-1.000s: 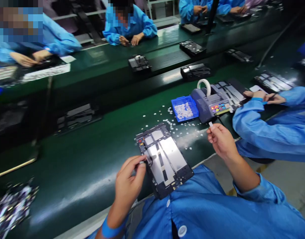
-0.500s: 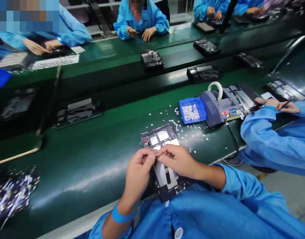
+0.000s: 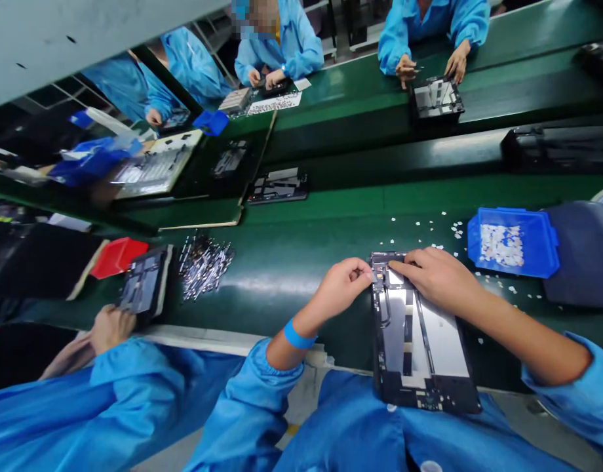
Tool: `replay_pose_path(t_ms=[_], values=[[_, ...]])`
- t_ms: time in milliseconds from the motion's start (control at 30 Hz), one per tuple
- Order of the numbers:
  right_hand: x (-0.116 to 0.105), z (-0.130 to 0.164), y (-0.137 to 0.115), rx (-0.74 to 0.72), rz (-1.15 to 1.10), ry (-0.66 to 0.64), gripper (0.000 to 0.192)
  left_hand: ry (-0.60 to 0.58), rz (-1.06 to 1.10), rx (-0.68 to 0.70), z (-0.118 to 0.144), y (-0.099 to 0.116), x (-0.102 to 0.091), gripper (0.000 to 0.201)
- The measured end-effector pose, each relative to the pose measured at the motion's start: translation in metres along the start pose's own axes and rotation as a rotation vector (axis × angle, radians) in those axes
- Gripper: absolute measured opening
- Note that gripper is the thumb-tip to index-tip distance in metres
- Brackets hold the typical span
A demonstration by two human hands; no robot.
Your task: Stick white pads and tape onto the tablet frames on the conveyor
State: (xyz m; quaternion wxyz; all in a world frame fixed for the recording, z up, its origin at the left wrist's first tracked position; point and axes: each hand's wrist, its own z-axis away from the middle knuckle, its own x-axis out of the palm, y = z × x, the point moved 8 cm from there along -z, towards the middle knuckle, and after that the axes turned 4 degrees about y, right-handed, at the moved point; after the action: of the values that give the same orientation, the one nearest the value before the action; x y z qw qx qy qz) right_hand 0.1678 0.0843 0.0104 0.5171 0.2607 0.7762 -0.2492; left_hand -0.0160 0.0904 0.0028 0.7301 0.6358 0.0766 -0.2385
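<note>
An open tablet chassis [image 3: 419, 334] with silver plates and a black frame lies on the green bench, its near end over the edge. My left hand [image 3: 341, 285] pinches at the chassis's far left corner. My right hand [image 3: 436, 275] rests on the far end of the chassis, fingertips pressed down beside the left hand's. Whether a small piece sits under the fingers is hidden. A blue tray [image 3: 512, 241] of small white pieces stands just right of my right hand.
Loose white bits [image 3: 432, 226] dot the green bench [image 3: 291, 262]. A grey-blue dispenser [image 3: 584, 252] sits at the right edge. A pile of silvery strips [image 3: 203, 262], a red tray [image 3: 117, 255] and a neighbour's hand on another chassis [image 3: 141, 285] lie left. Workers handle chassis across the far belt.
The view has swung left and downward. My right hand came from the dispenser side with a small white piece to the chassis, and both hands now work at its far end.
</note>
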Motion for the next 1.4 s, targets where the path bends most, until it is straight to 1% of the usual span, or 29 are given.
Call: replay_pose_path(t_ms=[67, 100, 167, 233, 267, 367, 467, 600, 733, 967, 1033, 1100, 1167, 1267, 1333, 1400], values=[[0.003, -0.004, 0.0, -0.041, 0.047, -0.026, 0.039, 0.013, -0.082, 0.053, -0.005, 0.005, -0.001, 0.011], [0.004, -0.004, 0.001, -0.062, 0.059, -0.031, 0.039, 0.017, -0.141, 0.108, -0.006, 0.01, -0.001, 0.01], [0.004, -0.004, 0.001, -0.097, 0.074, -0.029, 0.04, 0.002, -0.29, 0.27, -0.004, 0.024, 0.001, 0.011], [0.004, -0.004, 0.001, -0.125, 0.084, -0.028, 0.041, -0.041, -0.481, 0.415, 0.005, 0.034, 0.009, 0.013], [0.004, -0.003, 0.0, -0.135, 0.089, -0.029, 0.041, -0.056, -0.585, 0.464, 0.01, 0.036, 0.014, 0.013], [0.005, -0.001, -0.001, -0.149, 0.087, -0.03, 0.039, -0.06, -0.834, 0.538, 0.021, 0.036, 0.025, 0.014], [0.007, 0.0, 0.0, -0.149, 0.076, -0.031, 0.038, -0.06, -0.9, 0.578, 0.026, 0.036, 0.031, 0.015], [0.008, 0.001, 0.0, -0.157, 0.087, -0.04, 0.041, -0.099, -0.877, 0.546, 0.022, 0.034, 0.032, 0.016], [0.005, -0.003, -0.003, -0.169, 0.101, -0.055, 0.038, -0.137, -0.8, 0.504, 0.017, 0.035, 0.03, 0.019], [0.004, -0.009, -0.001, -0.208, 0.119, -0.088, 0.037, -0.169, -0.576, 0.377, 0.005, 0.039, 0.015, 0.012], [0.005, -0.009, 0.0, -0.214, 0.12, -0.089, 0.037, -0.14, -0.499, 0.368, 0.002, 0.042, 0.01, 0.011], [0.006, -0.008, 0.001, -0.216, 0.119, -0.086, 0.036, -0.079, -0.426, 0.348, -0.003, 0.042, 0.006, 0.01], [0.007, -0.008, 0.002, -0.216, 0.12, -0.081, 0.036, -0.052, -0.337, 0.296, -0.011, 0.036, 0.006, 0.01], [0.008, -0.007, 0.002, -0.217, 0.123, -0.072, 0.039, -0.082, -0.22, 0.183, -0.025, 0.02, 0.013, 0.01], [0.008, -0.007, 0.002, -0.218, 0.125, -0.069, 0.04, -0.092, -0.2, 0.125, -0.033, 0.013, 0.018, 0.011], [0.007, -0.008, 0.002, -0.214, 0.127, -0.067, 0.04, -0.096, -0.225, 0.103, -0.039, 0.01, 0.021, 0.013]])
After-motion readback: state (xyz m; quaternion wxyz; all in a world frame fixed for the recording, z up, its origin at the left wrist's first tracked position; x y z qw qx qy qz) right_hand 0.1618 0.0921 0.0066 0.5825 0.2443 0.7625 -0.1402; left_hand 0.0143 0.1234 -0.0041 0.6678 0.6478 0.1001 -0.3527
